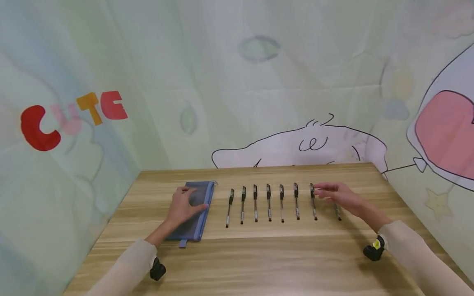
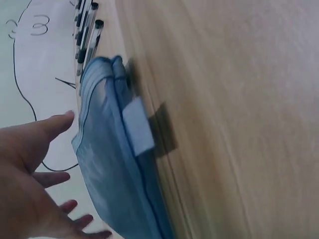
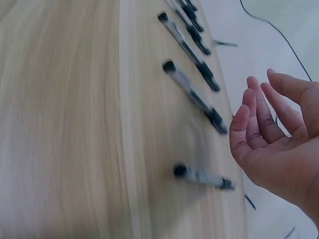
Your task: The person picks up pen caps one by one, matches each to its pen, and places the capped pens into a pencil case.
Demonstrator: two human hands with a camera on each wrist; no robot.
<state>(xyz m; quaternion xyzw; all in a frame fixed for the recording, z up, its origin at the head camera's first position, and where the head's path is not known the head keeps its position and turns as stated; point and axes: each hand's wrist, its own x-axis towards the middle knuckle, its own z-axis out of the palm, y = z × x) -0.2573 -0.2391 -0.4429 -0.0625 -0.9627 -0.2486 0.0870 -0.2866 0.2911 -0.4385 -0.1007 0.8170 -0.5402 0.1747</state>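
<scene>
A blue zippered pouch (image 1: 187, 232) with see-through mesh lies flat on the left side of the table, its fabric tab toward the near edge. Over it hovers my left hand (image 1: 181, 209), thumb and fingers spread; in the left wrist view, a gap separates that hand from the pouch (image 2: 107, 154). Several capped black gel pens (image 1: 268, 203) lie in a row, caps pointing away. My right hand (image 1: 342, 198), fingers loosely bent and holding nothing, is above the row's right end. It partly hides the rightmost pen (image 1: 338, 212), which shows whole in the right wrist view (image 3: 202, 178).
The wood-grain table (image 1: 259, 263) ends at a printed curtain (image 1: 237, 90) at the back and sides. A small black device (image 1: 374, 248) sits at the right wrist, another black device (image 1: 157, 269) at the left.
</scene>
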